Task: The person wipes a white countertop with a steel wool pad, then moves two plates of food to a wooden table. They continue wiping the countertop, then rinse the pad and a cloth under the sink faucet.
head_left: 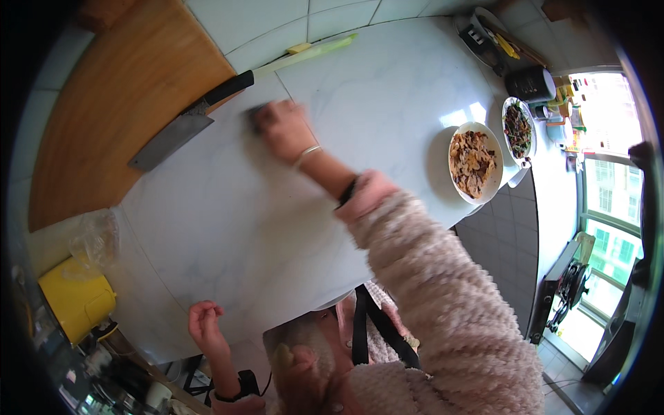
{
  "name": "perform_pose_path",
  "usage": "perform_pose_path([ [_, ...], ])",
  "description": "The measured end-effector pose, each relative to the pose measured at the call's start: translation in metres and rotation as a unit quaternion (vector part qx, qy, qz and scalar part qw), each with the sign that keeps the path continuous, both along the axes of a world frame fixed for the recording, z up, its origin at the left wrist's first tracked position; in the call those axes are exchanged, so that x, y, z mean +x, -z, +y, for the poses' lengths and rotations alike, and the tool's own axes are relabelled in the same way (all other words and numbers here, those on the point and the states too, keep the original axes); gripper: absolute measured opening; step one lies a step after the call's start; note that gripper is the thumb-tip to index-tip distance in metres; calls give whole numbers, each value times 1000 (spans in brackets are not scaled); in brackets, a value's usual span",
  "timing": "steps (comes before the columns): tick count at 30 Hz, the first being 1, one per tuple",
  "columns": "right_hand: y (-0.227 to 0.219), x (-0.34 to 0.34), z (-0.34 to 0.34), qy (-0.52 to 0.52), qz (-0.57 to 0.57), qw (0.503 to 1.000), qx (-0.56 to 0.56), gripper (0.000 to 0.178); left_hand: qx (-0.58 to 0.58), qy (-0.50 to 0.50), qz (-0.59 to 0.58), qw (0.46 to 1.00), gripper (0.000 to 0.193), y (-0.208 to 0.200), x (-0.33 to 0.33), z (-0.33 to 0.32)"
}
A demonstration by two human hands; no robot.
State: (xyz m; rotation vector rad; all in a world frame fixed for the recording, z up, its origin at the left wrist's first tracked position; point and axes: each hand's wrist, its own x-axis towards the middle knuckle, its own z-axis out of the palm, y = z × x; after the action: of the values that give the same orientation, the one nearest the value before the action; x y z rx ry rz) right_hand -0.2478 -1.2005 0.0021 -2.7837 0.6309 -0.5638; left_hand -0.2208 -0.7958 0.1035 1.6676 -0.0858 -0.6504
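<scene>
My right hand (282, 130) reaches across the white marble-patterned table and is closed on a dark pad (259, 119) pressed to its top. Motion blurs both, so I cannot tell whether the pad is a sponge or a folded cloth. A cleaver (176, 138) with a black handle lies close by, left of that hand, against a wooden board (117, 104). Over the table's near left edge hangs my left hand (206, 326), its fingers loosely curled together and nothing seen in them.
On the right stand a bowl of sliced food (474, 164) and a plate of dark greens (517, 130). A black pot (531, 84) and jars are beyond. A yellow bin (77, 297) and a clear plastic bag (95, 236) sit at left. A green stalk (325, 48) lies by the tiled wall.
</scene>
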Motion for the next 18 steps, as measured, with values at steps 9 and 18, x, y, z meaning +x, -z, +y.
perform_pose_path([
  [9, -31, -64, -52, 131, 85, 988, 6, 27, 5, -37, 61, 997, 8, 14, -20, 8],
  [18, -23, -74, -66, 98, 169, 981, -14, 22, 27, 3, 10, 1000, 8, 5, -23, 15],
])
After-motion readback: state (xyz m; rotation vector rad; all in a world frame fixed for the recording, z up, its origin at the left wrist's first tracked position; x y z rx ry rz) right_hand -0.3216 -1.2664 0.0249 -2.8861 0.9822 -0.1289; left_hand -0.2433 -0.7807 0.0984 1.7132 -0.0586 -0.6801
